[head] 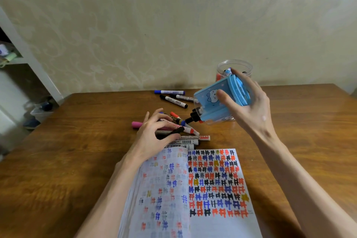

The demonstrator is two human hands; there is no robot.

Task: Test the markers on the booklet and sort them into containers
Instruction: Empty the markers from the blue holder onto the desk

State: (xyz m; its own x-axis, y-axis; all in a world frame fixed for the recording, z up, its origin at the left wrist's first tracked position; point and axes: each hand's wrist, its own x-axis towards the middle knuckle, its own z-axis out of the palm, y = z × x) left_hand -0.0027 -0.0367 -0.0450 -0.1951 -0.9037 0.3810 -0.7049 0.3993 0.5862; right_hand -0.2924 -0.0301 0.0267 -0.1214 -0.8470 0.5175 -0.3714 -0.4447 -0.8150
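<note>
An open booklet covered in coloured hash marks lies at the table's front. My right hand grips a blue container with a cat picture, tipped on its side above the table. A black marker sticks out of its mouth toward the left. My left hand rests with curled fingers on a pile of markers just beyond the booklet, holding a black marker. A pink marker pokes out left of that hand.
Three markers lie loose near the table's back edge. A clear round jar holding markers stands behind the blue container by the wall. A white shelf stands at the left beside the wooden table.
</note>
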